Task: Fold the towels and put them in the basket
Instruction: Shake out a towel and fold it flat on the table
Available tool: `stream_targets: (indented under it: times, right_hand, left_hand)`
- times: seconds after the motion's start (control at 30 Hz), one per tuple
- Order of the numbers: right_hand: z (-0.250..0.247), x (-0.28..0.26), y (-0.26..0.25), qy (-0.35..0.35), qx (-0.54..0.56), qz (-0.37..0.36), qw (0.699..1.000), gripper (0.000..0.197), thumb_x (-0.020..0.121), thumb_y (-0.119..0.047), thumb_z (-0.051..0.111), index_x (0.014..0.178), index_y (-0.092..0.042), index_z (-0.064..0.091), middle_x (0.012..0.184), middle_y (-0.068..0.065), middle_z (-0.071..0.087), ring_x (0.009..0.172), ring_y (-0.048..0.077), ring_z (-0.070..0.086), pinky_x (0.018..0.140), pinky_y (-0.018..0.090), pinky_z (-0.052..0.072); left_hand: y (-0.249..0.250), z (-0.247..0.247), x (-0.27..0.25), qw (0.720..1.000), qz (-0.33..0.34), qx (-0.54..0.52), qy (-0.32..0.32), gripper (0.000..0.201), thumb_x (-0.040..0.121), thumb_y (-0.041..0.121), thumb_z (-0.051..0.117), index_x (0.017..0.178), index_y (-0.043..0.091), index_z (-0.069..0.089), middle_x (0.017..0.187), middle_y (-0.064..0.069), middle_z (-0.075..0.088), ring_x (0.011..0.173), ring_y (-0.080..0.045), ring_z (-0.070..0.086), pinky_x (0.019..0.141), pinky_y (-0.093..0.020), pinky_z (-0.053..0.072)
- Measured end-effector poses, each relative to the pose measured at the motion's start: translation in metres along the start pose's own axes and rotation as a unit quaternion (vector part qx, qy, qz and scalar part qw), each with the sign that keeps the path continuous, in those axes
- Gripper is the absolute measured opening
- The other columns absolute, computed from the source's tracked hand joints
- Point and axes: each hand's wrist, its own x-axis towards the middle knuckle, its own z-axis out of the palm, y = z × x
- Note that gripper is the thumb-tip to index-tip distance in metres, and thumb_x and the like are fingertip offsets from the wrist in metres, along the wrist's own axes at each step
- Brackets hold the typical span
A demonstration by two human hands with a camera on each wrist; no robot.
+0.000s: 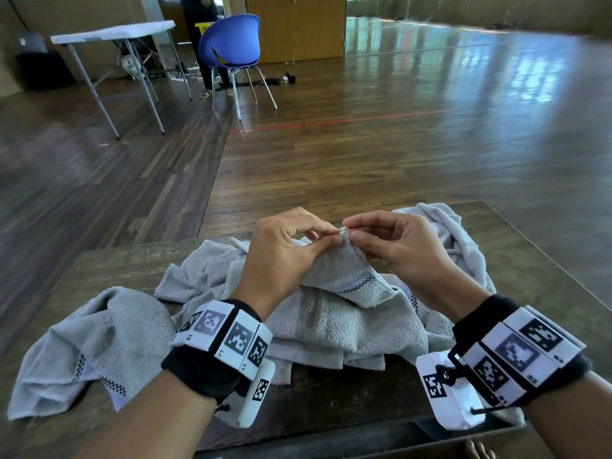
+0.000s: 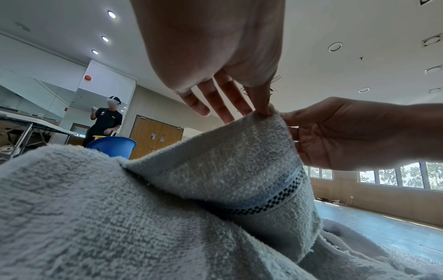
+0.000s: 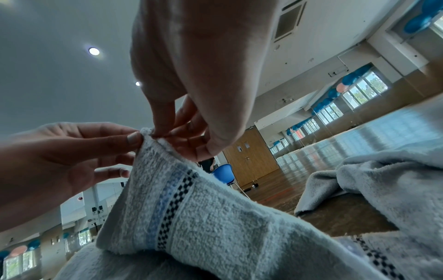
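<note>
Table: a dark wooden table (image 1: pixel 347 397) fills the near view, and everything below is placed against it.
Towel pile: grey towels (image 1: pixel 205 270) sprawl across the middle of the table, one bunched at its far right corner (image 1: pixel 457 236), all unfolded.
Loose towel: another grey towel (image 1: pixel 89 349) lies crumpled at the table's left edge, apart from the pile.
Held towel: the top towel (image 1: pixel 344 273), with its blue and checkered stripe, has one corner lifted above the table's middle.
Left hand: the left hand (image 1: pixel 284 256) pinches that raised corner between thumb and forefinger, other fingers loose.
Right hand: the right hand (image 1: pixel 397 246) pinches the same corner from the other side, fingertips meeting the left's.
Chair: a blue chair (image 1: pixel 231 44) stands well beyond the table.
</note>
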Motion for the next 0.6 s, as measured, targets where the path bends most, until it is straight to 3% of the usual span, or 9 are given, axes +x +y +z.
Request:
stream_targets:
  times: [0.13, 0.23, 0.37, 0.47, 0.6]
  right_hand:
    - [0.0015, -0.0015, -0.0024, -0.004, -0.010, -0.007, 1.000, 0.014, 0.091, 0.000, 0.068, 0.102, -0.003, 0.075, 0.099, 0.037, 0.068, 0.083, 0.030, 0.057, 0.085, 0.052, 0.049]
    - [0.0015, -0.0010, -0.0034, -0.004, -0.009, -0.010, 1.000, 0.012, 0.091, 0.001, 0.068, 0.100, -0.004, 0.075, 0.099, 0.039, 0.067, 0.083, 0.031, 0.056, 0.085, 0.053, 0.048]
    - [-0.0003, -0.0002, -0.0017, -0.008, -0.004, -0.007, 1.000, 0.012, 0.091, 0.000, 0.068, 0.102, -0.001, 0.074, 0.088, 0.020, 0.069, 0.081, 0.029, 0.057, 0.080, 0.046, 0.048]
    - [-0.0003, -0.0007, -0.0023, -0.025, 0.015, -0.003, 1.000, 0.014, 0.089, -0.012, 0.072, 0.100, -0.003, 0.073, 0.087, 0.016, 0.070, 0.079, 0.028, 0.057, 0.070, 0.035, 0.049]
    - [0.0015, -0.0023, -0.0018, -0.043, -0.006, -0.019, 0.999, 0.026, 0.074, -0.023, 0.081, 0.091, -0.007, 0.071, 0.081, 0.007, 0.070, 0.077, 0.023, 0.062, 0.070, 0.032, 0.050]
  left_hand:
    - [0.0027, -0.0001, -0.0006, 1.000, -0.011, 0.011, -0.002, 0.010, 0.078, 0.023, 0.084, 0.084, 0.017, 0.080, 0.083, 0.010, 0.074, 0.077, -0.011, 0.068, 0.070, -0.012, 0.047]
    - [0.0035, -0.0001, -0.0003, 1.000, -0.015, 0.021, -0.004, 0.009, 0.079, 0.024, 0.083, 0.085, 0.018, 0.080, 0.084, 0.011, 0.074, 0.078, -0.010, 0.068, 0.071, -0.011, 0.047]
    - [0.0026, 0.0020, -0.0003, 0.999, -0.026, 0.026, -0.004, 0.007, 0.080, 0.025, 0.081, 0.084, 0.020, 0.078, 0.083, 0.014, 0.073, 0.079, -0.008, 0.067, 0.071, -0.008, 0.043]
    - [0.0014, 0.0024, -0.0003, 0.999, -0.020, 0.024, -0.012, 0.006, 0.082, 0.025, 0.081, 0.084, 0.021, 0.078, 0.083, 0.014, 0.072, 0.078, -0.008, 0.067, 0.071, -0.012, 0.046]
    - [0.0009, 0.0014, -0.0020, 0.999, -0.021, 0.023, -0.037, 0.016, 0.083, 0.037, 0.077, 0.084, 0.021, 0.076, 0.084, 0.012, 0.073, 0.080, -0.008, 0.068, 0.070, -0.013, 0.046]
